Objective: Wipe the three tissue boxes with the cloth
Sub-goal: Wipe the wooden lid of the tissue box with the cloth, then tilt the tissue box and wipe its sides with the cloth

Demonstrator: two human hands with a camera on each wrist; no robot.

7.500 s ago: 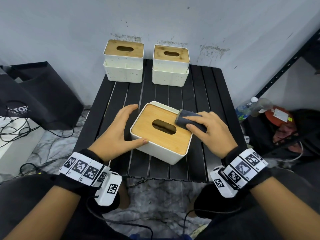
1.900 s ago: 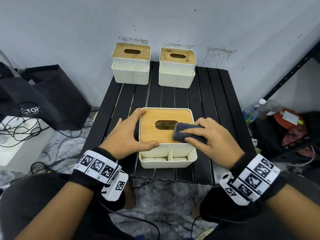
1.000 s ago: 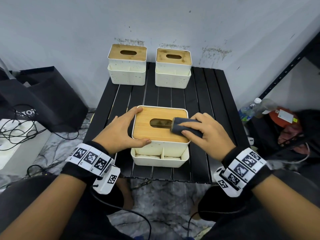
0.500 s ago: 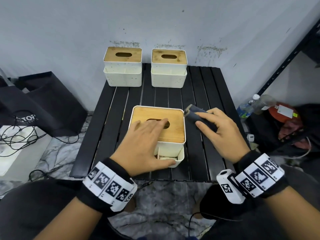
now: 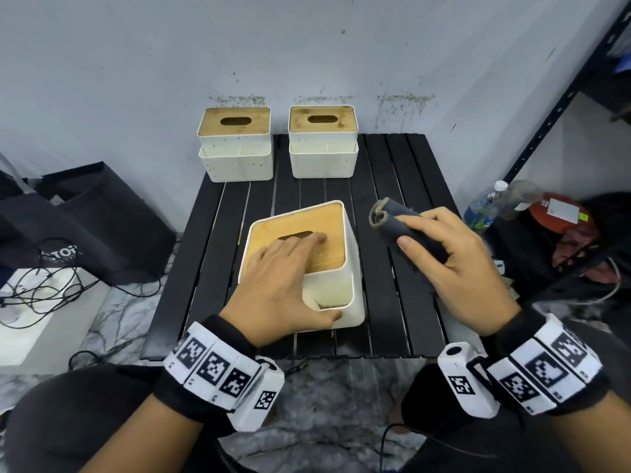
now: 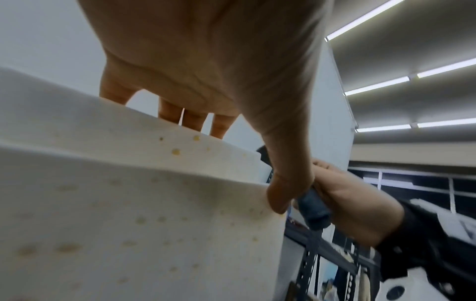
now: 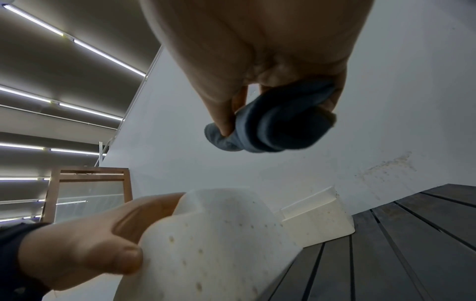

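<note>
We see three tissue boxes: the near box (image 5: 336, 268) is cream-white with a tan wooden lid, its walls flecked with yellow-brown spots; at twelve o'clock, two matching boxes (image 5: 235, 145) (image 5: 322, 141), equally speckled. The cloth (image 5: 397, 221) at two o'clock is dark grey-blue. The slatted table (image 5: 403, 295) is black.

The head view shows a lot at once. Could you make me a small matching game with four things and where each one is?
Things:
1. cloth
2. near tissue box
3. water bottle
4. black bag

Places:
A. on the floor, left of the table
B. under the left hand
C. rolled up in the right hand
D. right of the table

Pairs: 1-C, 2-B, 3-D, 4-A
</note>
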